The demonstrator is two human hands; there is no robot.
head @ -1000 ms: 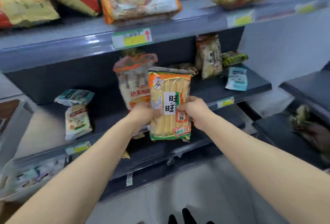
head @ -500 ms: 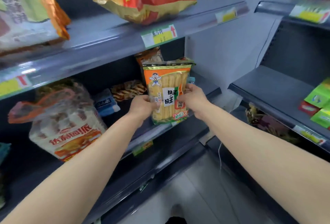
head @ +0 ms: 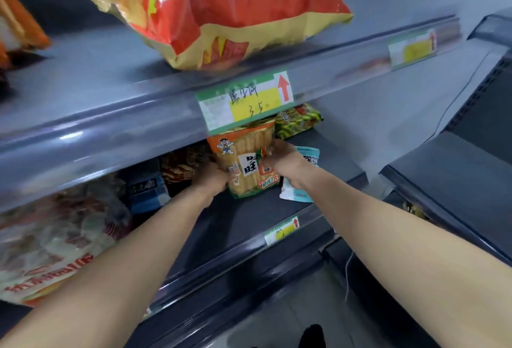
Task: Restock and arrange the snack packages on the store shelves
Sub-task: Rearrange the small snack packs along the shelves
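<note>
Head view: both hands grip the orange rice-cracker pack [head: 246,166] by its sides, left hand [head: 213,180] and right hand [head: 282,163]. The pack stands upright on the middle shelf [head: 249,220], just beside a pale blue packet [head: 308,153] and in front of a green packet [head: 298,121].

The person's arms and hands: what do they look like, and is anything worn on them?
The left forearm and the right forearm are bare as far as the picture shows; no sleeve shows. The left hand and the right hand wear no gloves. No watch, bracelet or ring is visible, though the hands are slightly blurred.
</note>
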